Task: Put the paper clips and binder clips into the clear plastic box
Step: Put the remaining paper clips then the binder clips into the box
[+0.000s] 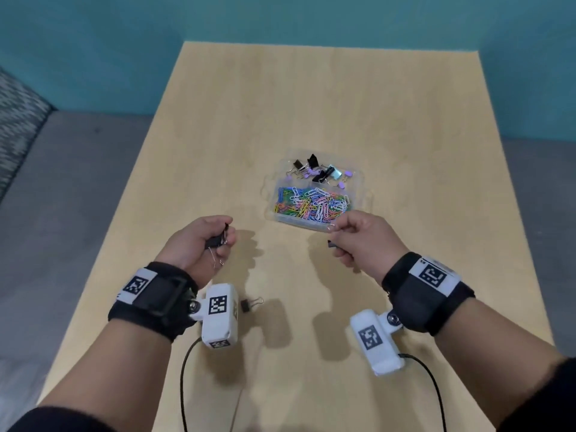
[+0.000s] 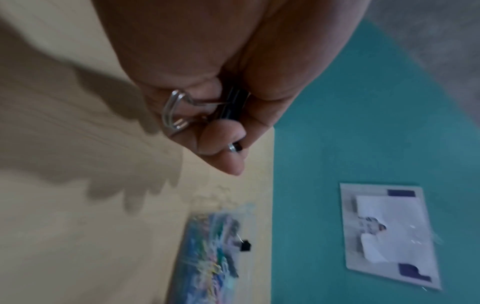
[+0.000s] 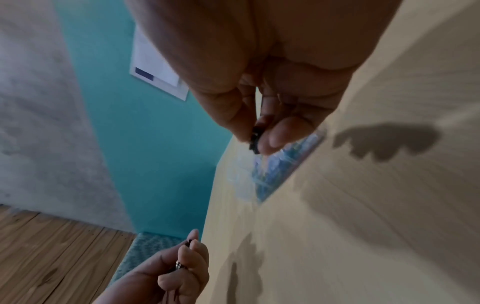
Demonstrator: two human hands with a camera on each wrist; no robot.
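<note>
The clear plastic box (image 1: pixel 361 182) sits mid-table; coloured paper clips (image 1: pixel 314 204) fill its near compartment and black binder clips (image 1: pixel 311 168) lie in its far one. My left hand (image 1: pixel 208 241) hovers left of the box with its fingers curled round a black binder clip (image 1: pixel 216 242) (image 2: pixel 231 105), silver wire handles sticking out. My right hand (image 1: pixel 355 238) hangs just in front of the box's near edge and pinches a small black binder clip (image 1: pixel 330 244) (image 3: pixel 255 139). One more black binder clip (image 1: pixel 249 304) lies on the table near my left wrist.
The light wooden table (image 1: pixel 311 95) stands against a teal wall. Grey floor lies to the left and right. Wrist cameras (image 1: pixel 219 316) with black cables hang over the table's near part. A white paper sheet (image 2: pixel 389 232) is stuck to the wall.
</note>
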